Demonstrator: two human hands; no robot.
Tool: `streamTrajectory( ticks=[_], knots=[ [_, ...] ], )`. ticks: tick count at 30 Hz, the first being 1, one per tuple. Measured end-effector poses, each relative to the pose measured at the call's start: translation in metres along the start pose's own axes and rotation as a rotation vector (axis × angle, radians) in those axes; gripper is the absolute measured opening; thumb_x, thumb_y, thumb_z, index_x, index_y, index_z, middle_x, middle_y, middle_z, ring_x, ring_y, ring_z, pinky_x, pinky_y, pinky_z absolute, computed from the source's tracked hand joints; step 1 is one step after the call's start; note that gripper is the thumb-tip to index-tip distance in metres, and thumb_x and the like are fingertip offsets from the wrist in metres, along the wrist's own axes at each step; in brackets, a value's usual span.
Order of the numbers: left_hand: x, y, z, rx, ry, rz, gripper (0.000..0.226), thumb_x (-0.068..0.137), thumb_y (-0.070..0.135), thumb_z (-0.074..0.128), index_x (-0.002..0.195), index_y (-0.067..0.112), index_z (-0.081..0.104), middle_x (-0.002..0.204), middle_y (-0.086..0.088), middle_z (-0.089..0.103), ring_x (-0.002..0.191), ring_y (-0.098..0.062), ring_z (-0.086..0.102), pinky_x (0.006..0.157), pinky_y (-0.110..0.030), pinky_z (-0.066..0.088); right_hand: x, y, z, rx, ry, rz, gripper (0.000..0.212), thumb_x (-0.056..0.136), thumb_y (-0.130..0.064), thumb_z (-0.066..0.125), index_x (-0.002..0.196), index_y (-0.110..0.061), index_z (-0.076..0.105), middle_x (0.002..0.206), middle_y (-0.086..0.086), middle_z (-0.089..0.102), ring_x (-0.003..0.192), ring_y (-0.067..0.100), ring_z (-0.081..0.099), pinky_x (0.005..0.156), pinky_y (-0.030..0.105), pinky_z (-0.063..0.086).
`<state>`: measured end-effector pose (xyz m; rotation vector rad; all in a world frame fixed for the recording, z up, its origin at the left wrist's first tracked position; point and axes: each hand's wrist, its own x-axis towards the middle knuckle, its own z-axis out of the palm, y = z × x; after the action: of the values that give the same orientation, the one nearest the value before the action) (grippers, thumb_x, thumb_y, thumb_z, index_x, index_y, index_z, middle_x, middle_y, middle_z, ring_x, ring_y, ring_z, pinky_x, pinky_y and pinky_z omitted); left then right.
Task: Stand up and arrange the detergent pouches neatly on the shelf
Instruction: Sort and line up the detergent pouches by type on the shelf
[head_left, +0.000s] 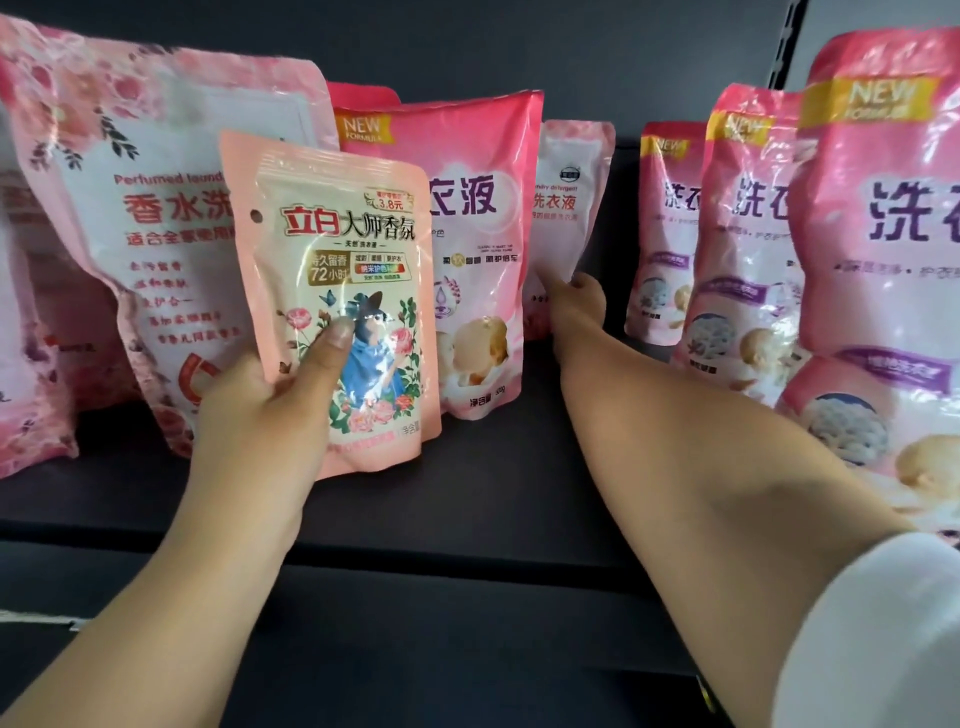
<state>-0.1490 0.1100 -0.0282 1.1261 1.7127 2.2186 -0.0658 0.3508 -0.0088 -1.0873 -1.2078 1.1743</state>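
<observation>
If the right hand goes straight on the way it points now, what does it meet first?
The right hand already reaches the small pale pink pouch at the back of the shelf. Going on, it would push that pouch toward the dark back wall; depth is unclear.

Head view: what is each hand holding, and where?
Left hand pinches the small peach floral detergent pouch at its lower left, thumb on the front. Right hand touches the small pale pink pouch near its bottom; grip unclear.

On the dark shelf (493, 483), the left hand (260, 410) grips a small peach pouch (332, 291) upright at nine o'clock, while the right hand (576, 306) reaches deep toward one o'clock, touching a pale pink pouch (569, 208) standing at the back.
</observation>
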Motion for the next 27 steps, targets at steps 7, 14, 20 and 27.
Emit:
streamTrajectory(
  ticks=[7, 14, 20, 27],
  knots=[
    [0.0, 0.002, 0.0, -0.046, -0.02, 0.004, 0.007, 0.075, 0.044, 0.06, 0.078, 0.037, 0.063, 0.075, 0.027, 0.069, 0.077, 0.005, 0.066, 0.068, -0.024, 0.049, 0.0, 0.0, -0.004, -0.075, 0.017, -0.023, 0.049, 0.079, -0.038, 0.069, 0.117, -0.009, 0.058, 0.123, 0.007, 0.06, 0.114, 0.026, 0.057, 0.098, 0.042, 0.046],
    [0.002, 0.002, 0.001, -0.049, -0.022, -0.009, 0.006, 0.084, 0.036, 0.059, 0.079, 0.035, 0.061, 0.068, 0.031, 0.066, 0.07, 0.01, 0.064, 0.064, -0.022, 0.046, -0.016, -0.007, -0.023, -0.147, 0.058, -0.065, 0.036, 0.08, -0.035, 0.068, 0.104, -0.009, 0.06, 0.115, 0.01, 0.059, 0.1, 0.027, 0.059, 0.081, 0.032, 0.05],
    [0.002, 0.002, -0.001, -0.062, -0.042, -0.001, 0.008, 0.085, 0.035, 0.059, 0.078, 0.036, 0.062, 0.067, 0.03, 0.066, 0.07, 0.008, 0.064, 0.063, -0.02, 0.047, -0.044, -0.011, -0.037, -0.17, 0.0, -0.122, 0.05, 0.08, -0.033, 0.068, 0.116, -0.005, 0.048, 0.11, 0.013, 0.06, 0.098, 0.029, 0.06, 0.087, 0.043, 0.052],
    [0.001, 0.005, -0.002, -0.065, -0.051, -0.011, 0.01, 0.085, 0.036, 0.059, 0.076, 0.034, 0.058, 0.077, 0.02, 0.062, 0.077, 0.0, 0.06, 0.067, -0.025, 0.046, -0.072, -0.021, -0.056, -0.351, -0.003, -0.208, 0.061, 0.082, -0.033, 0.068, 0.132, -0.01, 0.04, 0.127, 0.012, 0.055, 0.114, 0.03, 0.054, 0.087, 0.032, 0.044]
  ],
)
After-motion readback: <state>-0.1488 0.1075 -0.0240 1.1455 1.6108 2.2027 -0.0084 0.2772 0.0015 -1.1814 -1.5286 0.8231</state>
